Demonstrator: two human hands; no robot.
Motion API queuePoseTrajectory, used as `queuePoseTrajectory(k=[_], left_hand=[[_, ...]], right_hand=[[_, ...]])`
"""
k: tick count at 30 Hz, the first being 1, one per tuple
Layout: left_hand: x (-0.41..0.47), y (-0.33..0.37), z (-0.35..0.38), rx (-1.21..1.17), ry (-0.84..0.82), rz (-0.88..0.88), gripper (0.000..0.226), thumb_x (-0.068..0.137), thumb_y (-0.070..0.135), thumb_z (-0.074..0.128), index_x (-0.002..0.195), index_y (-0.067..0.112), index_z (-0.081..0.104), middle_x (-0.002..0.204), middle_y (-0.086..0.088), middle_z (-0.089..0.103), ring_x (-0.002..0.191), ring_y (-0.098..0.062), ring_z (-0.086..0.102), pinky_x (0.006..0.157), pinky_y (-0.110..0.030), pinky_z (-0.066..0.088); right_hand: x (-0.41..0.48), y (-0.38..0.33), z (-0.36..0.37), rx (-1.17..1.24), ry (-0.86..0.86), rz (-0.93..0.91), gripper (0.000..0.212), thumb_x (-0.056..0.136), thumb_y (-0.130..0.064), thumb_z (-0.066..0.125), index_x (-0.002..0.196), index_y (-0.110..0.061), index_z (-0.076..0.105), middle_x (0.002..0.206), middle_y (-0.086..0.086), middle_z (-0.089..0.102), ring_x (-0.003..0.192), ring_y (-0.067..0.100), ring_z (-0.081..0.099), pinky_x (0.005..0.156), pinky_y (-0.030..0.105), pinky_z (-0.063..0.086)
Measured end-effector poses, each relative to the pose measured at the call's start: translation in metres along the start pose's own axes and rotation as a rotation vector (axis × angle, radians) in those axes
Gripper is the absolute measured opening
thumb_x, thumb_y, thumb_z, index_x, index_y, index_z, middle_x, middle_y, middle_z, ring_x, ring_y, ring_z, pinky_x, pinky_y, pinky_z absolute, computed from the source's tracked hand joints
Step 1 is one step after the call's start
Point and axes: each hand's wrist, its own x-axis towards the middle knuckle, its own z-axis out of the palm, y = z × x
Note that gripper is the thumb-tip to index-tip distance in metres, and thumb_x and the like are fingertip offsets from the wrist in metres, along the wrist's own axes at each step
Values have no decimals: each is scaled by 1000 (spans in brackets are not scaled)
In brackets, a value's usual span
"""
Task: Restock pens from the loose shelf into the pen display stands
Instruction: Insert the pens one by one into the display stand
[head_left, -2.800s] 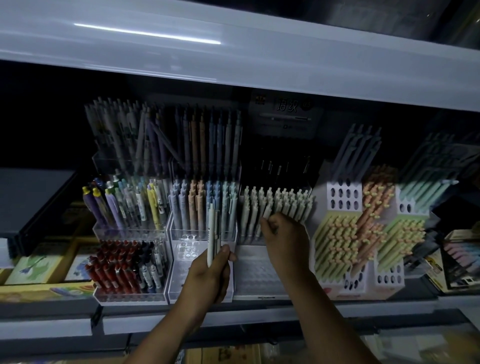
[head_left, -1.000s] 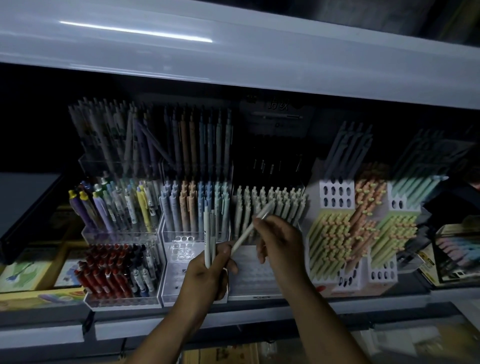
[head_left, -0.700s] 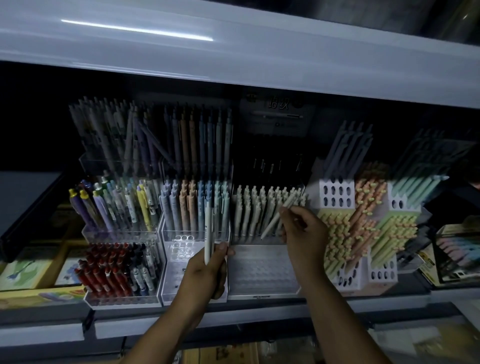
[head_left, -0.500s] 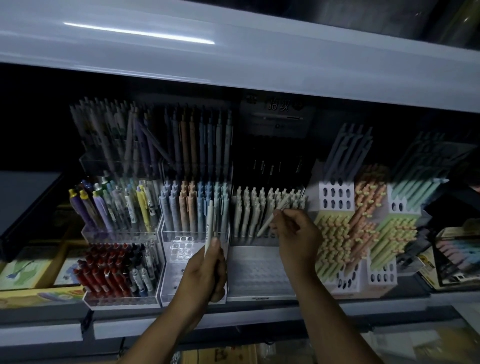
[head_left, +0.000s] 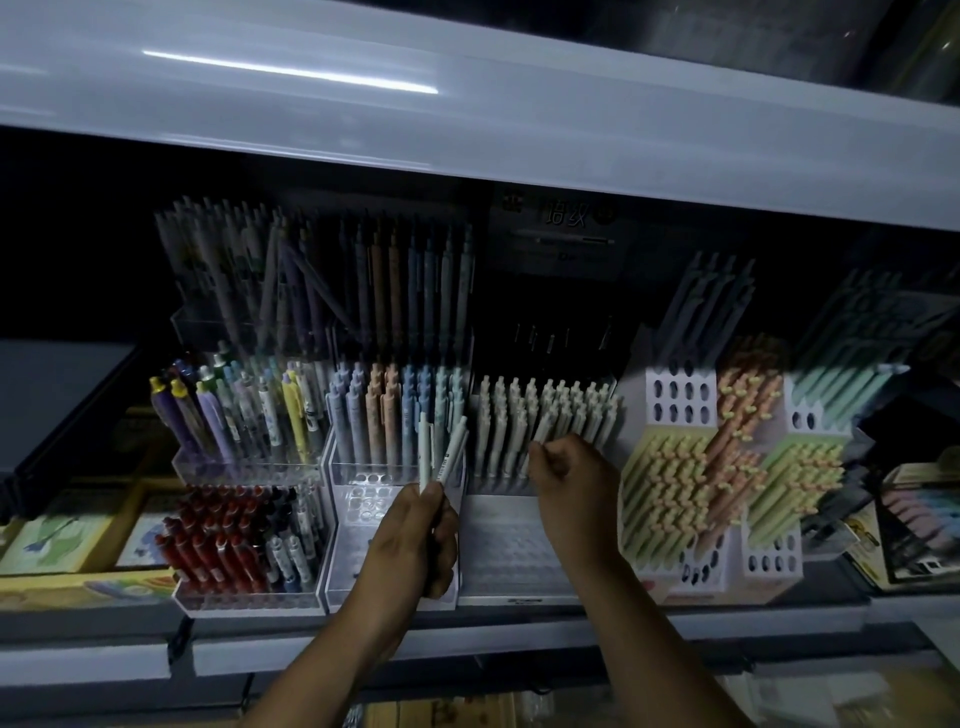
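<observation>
My left hand (head_left: 415, 540) grips a small bunch of pale pens (head_left: 439, 452), held upright in front of the clear stand (head_left: 363, 519). My right hand (head_left: 571, 478) pinches one pale pen (head_left: 541, 434) by its lower part. That pen stands slanted among the row of cream and pale-green pens (head_left: 545, 410) in the white tiered stand (head_left: 511, 545). This stand's lower front tier shows bare holes. The pen's tip is hidden behind my fingers.
Clear stands on the left hold red pens (head_left: 218, 545) and mixed coloured pens (head_left: 239, 410). A white block stand of yellow and orange pens (head_left: 696, 478) sits close to the right of my right hand. A white shelf board (head_left: 467, 114) hangs overhead. Boxes line both ends.
My right hand took one pen from the bunch in my left hand, carried it right to the pale row, then drew it back left and down among those pens. My left hand barely moved.
</observation>
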Motion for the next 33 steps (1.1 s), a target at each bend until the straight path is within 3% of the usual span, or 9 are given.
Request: queuePoseTrajectory(k=[7,12,14,16,20,23,27,30,33], left_hand=[[3,-2,3,-10,1,19,35,105,37,40,89,8,50,60,-4,32,47,-13,22,46,-25,22],[3,-3,4,-30,6,51,34,107,32,42,92,5,56,72,-12,42,50,-15,35,47,-27,28],[3,-3,4,-25,4,66,35,106,32,42,94,3,57,72,-13,45,52,-17,38,48,-29,33],[2,-3,4,-13,2,81,36,105,33,44,94,2,58,71,-14,45,52,-17,39,49,-29,34],[1,-2,4,23,-12,114,39,105,34,45,94,-1,59,68,-16,44,52,-17,38,51,-30,33],[2,-3,6,24,-7,125,42,103,34,45,96,-5,58,68,-17,44,51,-16,36,52,-32,30],[4,-5,7,76,-41,140,41,107,31,42,91,-3,56,62,-16,42,49,-19,33,52,-34,29],[6,-10,8,109,-74,142,42,108,30,41,92,-5,57,62,-17,44,48,-20,35,51,-34,31],[6,-13,10,84,-57,125,41,106,30,41,97,-6,60,68,-15,55,49,-22,46,47,-31,38]], right_hand=[[2,-5,3,-137,-32,-14,33,93,-15,69,66,-14,50,59,-7,52,53,-3,46,50,8,30],[4,-9,2,-134,-52,27,30,93,-14,70,68,-11,52,62,0,58,56,9,53,51,23,37],[4,-11,0,-129,-90,76,26,92,-15,71,72,-10,55,65,-1,59,58,4,52,52,15,35],[1,-14,-2,-90,-100,138,21,91,-15,72,77,-12,57,68,-6,58,61,-3,52,54,8,36],[-13,-29,-6,40,36,113,14,92,-13,70,87,-19,58,76,-12,61,71,-1,61,61,8,40],[-19,-43,-5,250,-106,134,6,93,-22,71,91,-19,66,73,-10,65,65,7,63,58,20,48],[-21,-60,-8,467,-345,173,7,93,-22,72,94,-15,71,66,-8,66,53,7,59,50,21,43],[-22,-62,-7,449,-365,182,10,93,-20,72,86,-13,70,65,-4,67,54,6,59,52,20,43],[-18,-59,-10,450,-272,199,16,95,-18,69,83,-8,68,57,-4,62,49,9,56,51,25,43]])
